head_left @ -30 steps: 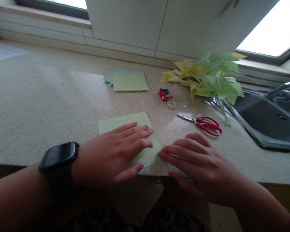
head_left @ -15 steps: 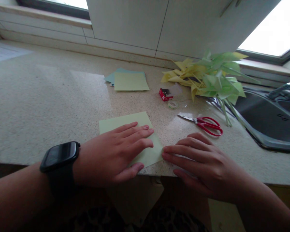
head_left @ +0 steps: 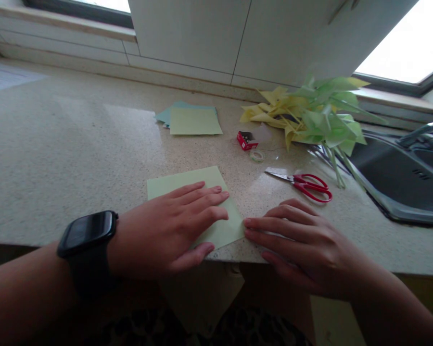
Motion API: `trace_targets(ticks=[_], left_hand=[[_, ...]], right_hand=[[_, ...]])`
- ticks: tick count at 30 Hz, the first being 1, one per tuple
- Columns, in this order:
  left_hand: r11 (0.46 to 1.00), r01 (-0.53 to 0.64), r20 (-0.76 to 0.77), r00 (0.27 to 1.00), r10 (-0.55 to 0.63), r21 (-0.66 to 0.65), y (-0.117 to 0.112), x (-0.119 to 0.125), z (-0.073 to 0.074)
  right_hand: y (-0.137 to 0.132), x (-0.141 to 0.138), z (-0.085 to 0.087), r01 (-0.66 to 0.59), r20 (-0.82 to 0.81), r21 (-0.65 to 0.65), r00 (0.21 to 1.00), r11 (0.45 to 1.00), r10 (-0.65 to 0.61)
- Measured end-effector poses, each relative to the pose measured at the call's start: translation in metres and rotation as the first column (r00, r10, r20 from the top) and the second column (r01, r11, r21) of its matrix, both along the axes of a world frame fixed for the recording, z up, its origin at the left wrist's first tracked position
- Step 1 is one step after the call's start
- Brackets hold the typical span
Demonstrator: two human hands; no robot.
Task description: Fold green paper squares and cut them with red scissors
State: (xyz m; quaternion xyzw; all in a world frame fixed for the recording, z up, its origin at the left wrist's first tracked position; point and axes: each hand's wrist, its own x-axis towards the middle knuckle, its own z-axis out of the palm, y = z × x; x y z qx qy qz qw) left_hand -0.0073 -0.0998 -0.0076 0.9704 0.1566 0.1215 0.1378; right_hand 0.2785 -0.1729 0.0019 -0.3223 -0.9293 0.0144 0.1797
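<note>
A pale green sheet of paper [head_left: 222, 235] lies on the counter near its front edge. My left hand [head_left: 176, 221] rests flat across it with fingers stretched out, covering its lower left part. At the sheet's right corner are the fingertips of my right hand [head_left: 296, 240], its fingers extended over the counter. Whether those fingertips touch the corner or sit just beside it, I cannot tell. Red-handled scissors [head_left: 312, 186] lie beyond my right hand, blades pointing left.
Green and blue paper sheets [head_left: 195, 121] are stacked farther back. A small red box [head_left: 247, 140] and a tape roll [head_left: 257, 155] lie behind the scissors. Paper pinwheels [head_left: 324, 113] are heaped by the sink [head_left: 393, 206]. A printed page [head_left: 10, 77] is at far left.
My right fingertips have shifted very slightly to the right at the sheet's corner. My left hand and the sheet stay practically in place.
</note>
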Motion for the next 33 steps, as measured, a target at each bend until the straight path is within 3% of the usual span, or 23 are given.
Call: trace_targets(ticks=[12,33], left_hand=[[1.0,-0.003,-0.024,1.0,0.003,0.005,0.001,0.0,0.0],[1.0,0.019,-0.007,1.0,-0.019,0.006,0.0,0.001,0.001]], right_hand=[[0.006,-0.005,0.004,-0.018,0.042,-0.075,0.999,0.997,0.021],[0.01,-0.012,0.004,0.075,0.297,-0.111,0.954,0.991,-0.039]])
